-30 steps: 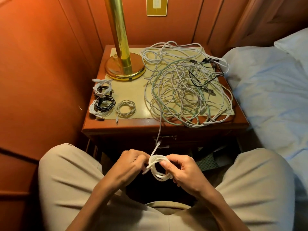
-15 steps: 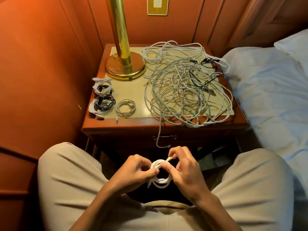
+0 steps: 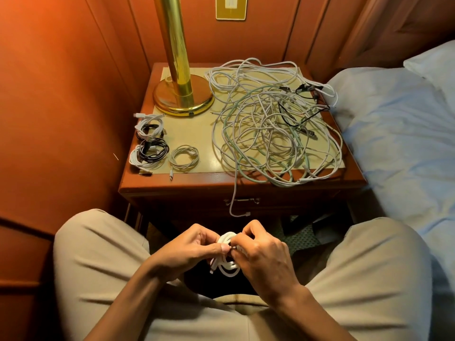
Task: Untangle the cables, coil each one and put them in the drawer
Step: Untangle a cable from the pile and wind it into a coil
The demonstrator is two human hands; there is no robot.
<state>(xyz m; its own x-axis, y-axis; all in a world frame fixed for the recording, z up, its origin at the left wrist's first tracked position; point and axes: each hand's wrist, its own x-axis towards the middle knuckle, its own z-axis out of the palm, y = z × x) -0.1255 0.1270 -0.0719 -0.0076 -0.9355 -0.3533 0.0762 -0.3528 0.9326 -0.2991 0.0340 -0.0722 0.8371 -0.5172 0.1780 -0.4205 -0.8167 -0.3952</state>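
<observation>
Between my knees I hold a small coil of white cable point(image 3: 227, 265). My left hand point(image 3: 189, 249) pinches the coil from the left with thumb and fingers. My right hand point(image 3: 261, 252) pinches it from the right, fingers curled over its top. A big tangle of white, pale green and black cables point(image 3: 270, 124) covers the right half of the nightstand top point(image 3: 199, 134). One white end point(image 3: 236, 207) hangs over the front edge past the drawer handle point(image 3: 242, 200). The drawer is closed. Several finished coils lie at the left: a white and black stack point(image 3: 149, 139) and a small grey coil point(image 3: 184, 158).
A brass lamp base point(image 3: 183, 99) stands at the back left of the nightstand. Wood-panelled walls close in at the left and behind. A bed with a pale blue sheet point(image 3: 398, 134) lies to the right. My knees point(image 3: 98, 242) frame the space in front of the drawer.
The loose cable end that stuck up from the coil has been wrapped in. My hands have drawn closer together around the coil, which looks tighter and smaller.
</observation>
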